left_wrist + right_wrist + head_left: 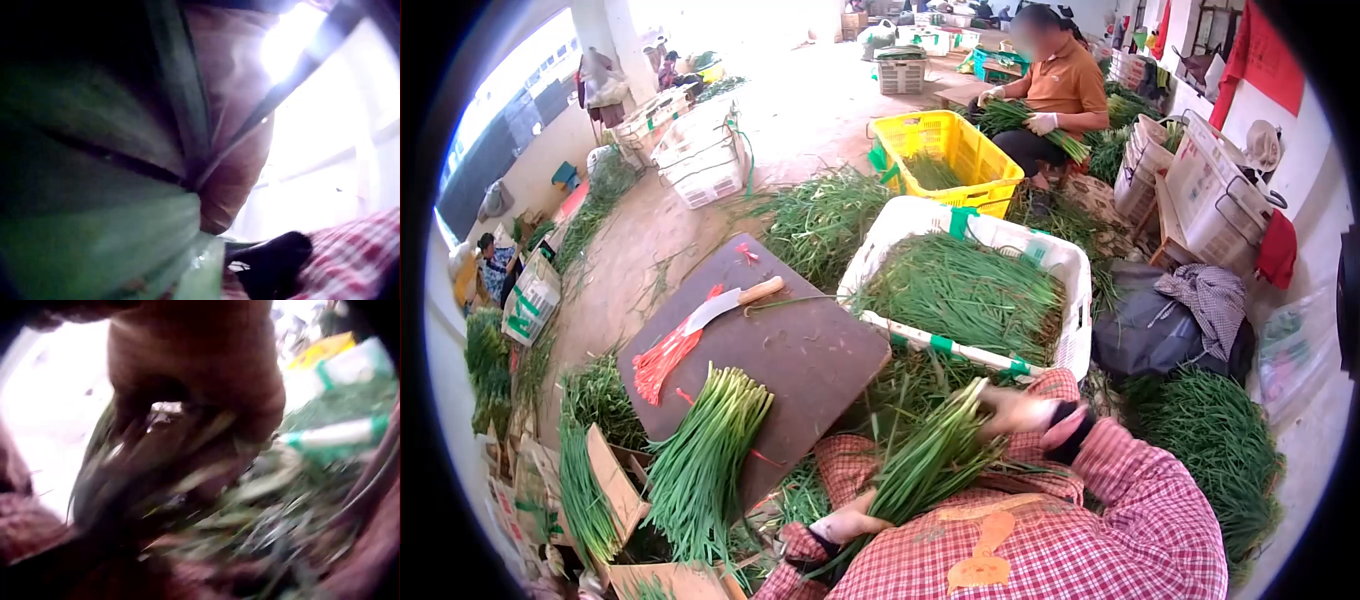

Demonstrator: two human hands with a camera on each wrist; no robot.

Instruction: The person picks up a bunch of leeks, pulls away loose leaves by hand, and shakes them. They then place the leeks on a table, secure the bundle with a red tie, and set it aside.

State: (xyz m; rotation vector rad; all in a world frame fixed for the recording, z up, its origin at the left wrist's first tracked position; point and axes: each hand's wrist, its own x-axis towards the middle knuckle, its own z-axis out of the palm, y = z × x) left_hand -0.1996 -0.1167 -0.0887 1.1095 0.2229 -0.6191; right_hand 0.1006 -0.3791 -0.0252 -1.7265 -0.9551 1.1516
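Clock read from the middle of the head view: out at 8, some long green stalks (590, 500) are propped against an opened-up cardboard box (615, 475). Around half past 8, a bunch of red-orange ties (662, 362) can be seen, and just below that, about half past 7, a thick green bundle (705, 455) has been laid over the edge of a dark board (820, 345), leafy ends hanging off. A knife (712, 309) with a wooden handle is parked at 9, its blade lying over the top of the ties. Near 6, the lower part of the held bundle (930, 455) is gripped by the left hand (845, 525), fingers wrapped round the stalks and partly hidden by them. That held bundle sits at half past 5, in front of a red checked top (1060, 540), pale ends pointed up towards 1. Up at 1 there's a yellow crate (992, 188), and at 3 a white crate (1078, 290) piled with greens. Between 4 and 5, the pale ends are met by the right hand (1015, 410), fingers bent but pretty blurred; whether any strands are pinched can't be told. Past 1, more greens are held by a seated person (1068, 85) in gloves, and a big green heap (1205, 460) is dumped at 4.
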